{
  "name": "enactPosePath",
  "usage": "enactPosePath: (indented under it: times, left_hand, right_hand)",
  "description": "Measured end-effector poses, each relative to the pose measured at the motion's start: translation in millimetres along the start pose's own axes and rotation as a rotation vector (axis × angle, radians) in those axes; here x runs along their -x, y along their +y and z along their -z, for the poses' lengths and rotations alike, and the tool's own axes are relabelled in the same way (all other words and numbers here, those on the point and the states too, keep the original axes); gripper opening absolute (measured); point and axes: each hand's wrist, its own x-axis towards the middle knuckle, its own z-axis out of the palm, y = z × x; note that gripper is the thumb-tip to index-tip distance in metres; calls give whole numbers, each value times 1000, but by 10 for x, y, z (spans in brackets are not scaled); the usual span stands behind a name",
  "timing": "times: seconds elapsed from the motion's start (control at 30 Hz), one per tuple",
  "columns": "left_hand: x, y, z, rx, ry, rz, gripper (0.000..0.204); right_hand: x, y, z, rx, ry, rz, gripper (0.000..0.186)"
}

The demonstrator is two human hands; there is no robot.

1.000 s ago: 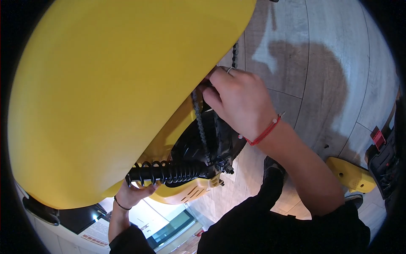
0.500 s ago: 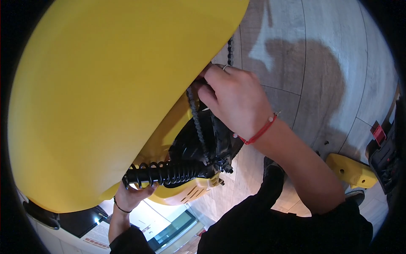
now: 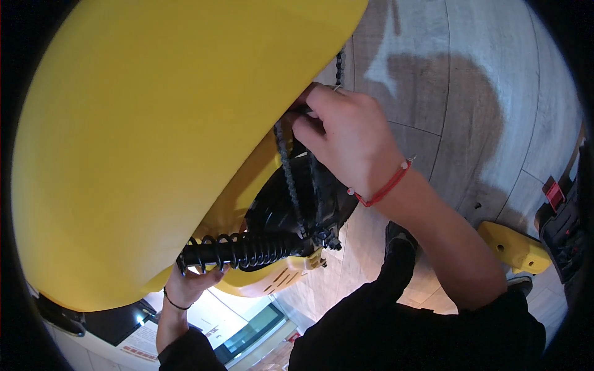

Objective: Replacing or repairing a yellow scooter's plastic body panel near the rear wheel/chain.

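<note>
A large smooth yellow body panel [image 3: 142, 142] fills the left, with a black coil-spring shock absorber [image 3: 247, 250] sticking out from under its lower edge. My left hand [image 3: 189, 287] is closed around the shock absorber's left end from below; the thumb shows, while the other fingers are mostly hidden. Beside the panel's edge, my right hand [image 3: 356, 127] is closed in a pinch. Its fingertips reach under the panel, and what they hold is hidden. Just below them hangs a dark chain [image 3: 288, 173], running down past a black tyre [image 3: 278, 198] to the shock absorber's right end.
Another stretch of chain [image 3: 340, 65] shows above my right hand. A slotted yellow cover [image 3: 278, 281] sits below the shock absorber. On the wood-plank floor [image 3: 414, 99] at the right lie a yellow part [image 3: 512, 247] and a black case [image 3: 564, 229]. A white appliance-like box [image 3: 213, 318] stands at the bottom.
My right hand has shifted slightly, its thumb and forefinger a little further apart. My left hand keeps its place on the shock absorber.
</note>
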Motion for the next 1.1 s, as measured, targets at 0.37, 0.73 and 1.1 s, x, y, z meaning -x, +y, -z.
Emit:
enactPosePath:
  times: [0.37,0.73,1.1]
  left_hand:
    - [-23,2,95,-195,-80,-7,59]
    - [-12,-32,103,-174,-77,17,63]
    - [13,-30,45,-11,-35,48,60]
  right_hand:
    - [-20,-33,49,67,-42,-10,16]
    - [-32,-37,27,88,-46,-5,16]
    - [-26,-27,8,108,4,26,16]
